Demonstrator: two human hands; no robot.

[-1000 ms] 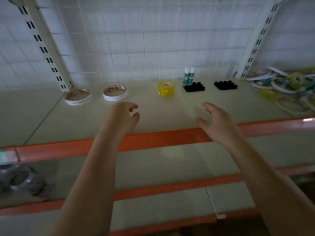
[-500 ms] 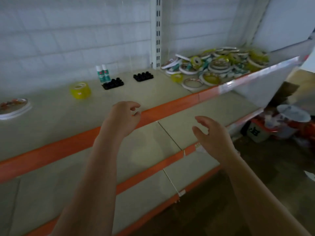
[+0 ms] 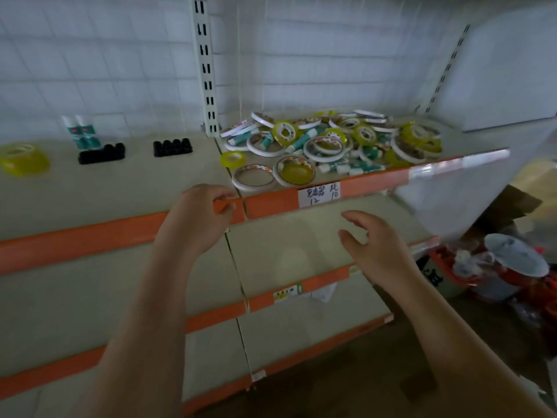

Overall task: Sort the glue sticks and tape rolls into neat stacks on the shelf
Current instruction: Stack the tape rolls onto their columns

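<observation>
A jumbled pile of tape rolls and glue sticks [image 3: 334, 143] covers the right section of the top shelf [image 3: 168, 182]. On the left section stand two glue sticks [image 3: 82, 131] upright against the back wall, two rows of black caps [image 3: 102, 153] and a yellow tape roll [image 3: 24, 159]. My left hand [image 3: 199, 218] hovers at the shelf's orange front edge with fingers loosely curled, holding nothing. Lower and to the right, my right hand [image 3: 373, 245] is held over the second shelf with relaxed, spread fingers, also holding nothing.
A slotted upright post [image 3: 205, 70] divides the two shelf sections. A handwritten label [image 3: 319, 194] is stuck on the orange edge. Lower shelves [image 3: 295, 245] run beneath. On the floor at right sit a bucket and red items [image 3: 497, 267] and cardboard.
The view has swung right, bringing the pile of tape and glue into sight. Both hands moved right with it, staying raised and empty.
</observation>
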